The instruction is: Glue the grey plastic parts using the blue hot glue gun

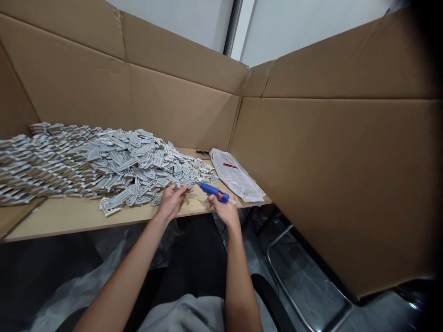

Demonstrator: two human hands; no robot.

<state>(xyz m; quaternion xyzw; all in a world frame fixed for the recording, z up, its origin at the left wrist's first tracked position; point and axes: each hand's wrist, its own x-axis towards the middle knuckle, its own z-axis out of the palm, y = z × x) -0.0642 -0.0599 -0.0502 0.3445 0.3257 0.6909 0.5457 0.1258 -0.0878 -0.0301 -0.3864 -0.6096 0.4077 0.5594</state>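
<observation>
My right hand (223,208) grips a blue glue gun (213,191) with a clear glue stick poking out of its back end. Its nozzle points left toward my left hand (173,201). Between the thumb and fingers of that hand is a small grey piece (180,185), partly covered by the fingers. Both hands are just above the table's front edge. Right behind my left hand spreads a big heap of loose grey-and-white pieces (134,157), flat with looped outlines.
Stacked rows of similar pieces (38,170) fill the table's left side. On the right, a newspaper (238,180) carries a red pen-like item (230,166). Tall cardboard walls (183,101) enclose the back and right. A metal chair frame (273,258) stands below at the right.
</observation>
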